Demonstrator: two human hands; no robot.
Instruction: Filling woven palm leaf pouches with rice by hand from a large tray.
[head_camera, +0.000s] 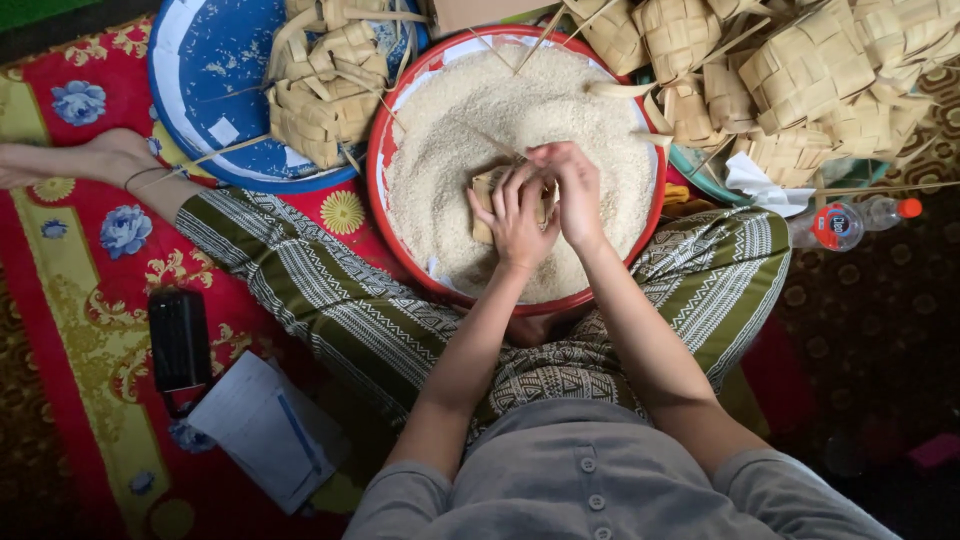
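Pouch sits mid-basin over rice; my left hand grips it, right hand pinches its 12 o'clock edge. Risk: a tilt spills grains past the rim.

hands: both on woven pouch | over rice basin
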